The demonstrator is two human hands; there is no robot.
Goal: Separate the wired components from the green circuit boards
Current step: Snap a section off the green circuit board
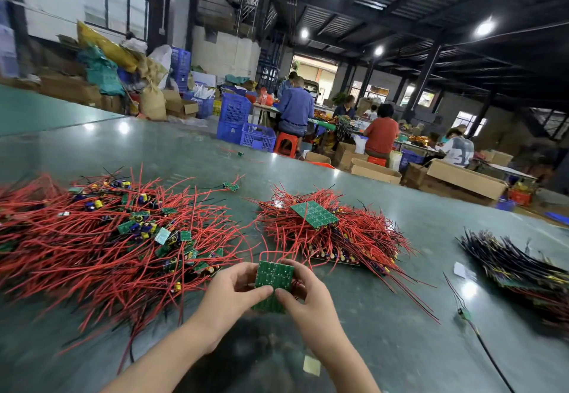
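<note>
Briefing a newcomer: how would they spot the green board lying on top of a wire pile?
Find the middle pile of red wires, beyond the right hand. On top lies a flat green panel, bigger than the small board pieces in the left pile.

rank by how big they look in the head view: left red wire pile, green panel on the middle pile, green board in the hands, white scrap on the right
1. left red wire pile
2. green panel on the middle pile and green board in the hands: alike; the held one is nearer, so unsure
3. white scrap
</note>
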